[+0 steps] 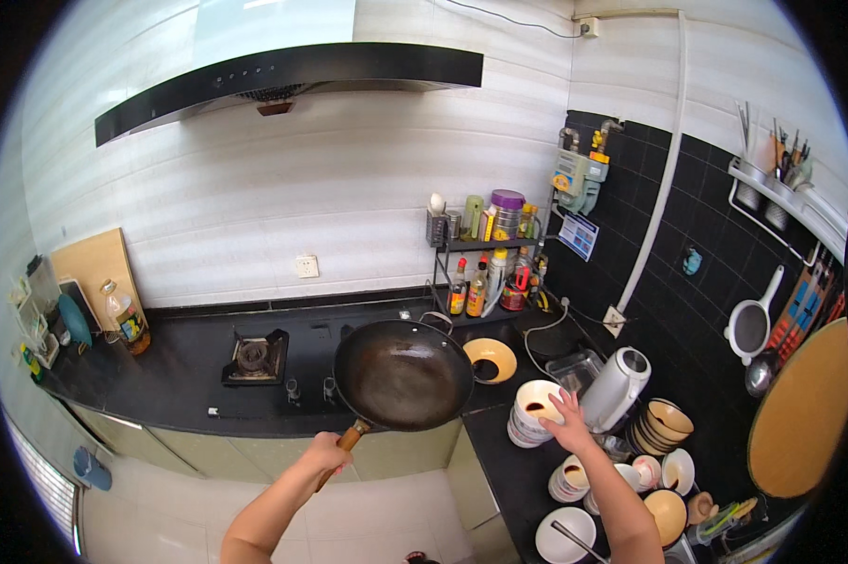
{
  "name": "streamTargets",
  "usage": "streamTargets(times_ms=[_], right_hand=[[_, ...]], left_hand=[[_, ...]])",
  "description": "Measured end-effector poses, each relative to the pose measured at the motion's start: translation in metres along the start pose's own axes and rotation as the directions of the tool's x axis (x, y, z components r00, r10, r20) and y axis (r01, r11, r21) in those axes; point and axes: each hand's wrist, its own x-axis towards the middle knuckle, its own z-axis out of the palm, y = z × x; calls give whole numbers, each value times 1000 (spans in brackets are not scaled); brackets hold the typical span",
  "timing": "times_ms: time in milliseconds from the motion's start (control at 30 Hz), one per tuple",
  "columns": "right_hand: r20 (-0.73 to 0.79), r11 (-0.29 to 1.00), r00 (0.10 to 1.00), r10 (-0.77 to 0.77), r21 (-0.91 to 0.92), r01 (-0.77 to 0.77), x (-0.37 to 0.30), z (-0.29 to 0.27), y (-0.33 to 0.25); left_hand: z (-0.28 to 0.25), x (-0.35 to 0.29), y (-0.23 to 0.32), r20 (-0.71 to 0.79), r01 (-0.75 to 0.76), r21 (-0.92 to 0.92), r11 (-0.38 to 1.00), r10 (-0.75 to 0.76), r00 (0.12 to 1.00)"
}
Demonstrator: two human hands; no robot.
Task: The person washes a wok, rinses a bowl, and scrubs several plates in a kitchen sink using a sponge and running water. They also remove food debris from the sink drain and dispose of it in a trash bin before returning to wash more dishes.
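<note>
My left hand is closed around the wooden handle of a black wok. The wok's inside is dark and shiny, and its body covers part of the stove. Over on the right-hand counter, my right hand is at the rim of a stack of white bowls, its fingers spread. Dark sauce shows in the top bowl. Just past the wok's right edge sits a yellow bowl, also with dark liquid in it.
A silver kettle stands close behind my right hand. Several more bowls and a white plate crowd the right counter. A gas burner lies left of the wok. Sauce bottles fill a rack at the back.
</note>
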Motion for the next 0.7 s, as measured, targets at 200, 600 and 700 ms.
streamTargets(times_ms=[200,600,700], right_hand=[[-11,993,1000,-1,-115,0,39,30,-17],[-46,974,999,8,-225,-18,72,38,-20],[-29,970,1000,-7,-244,0,75,43,-19]], left_hand=[[-19,122,9,-159,140,-15,990,-140,977],[17,210,33,-185,145,-330,933,-214,959],[39,221,36,-173,107,-465,879,-209,963]])
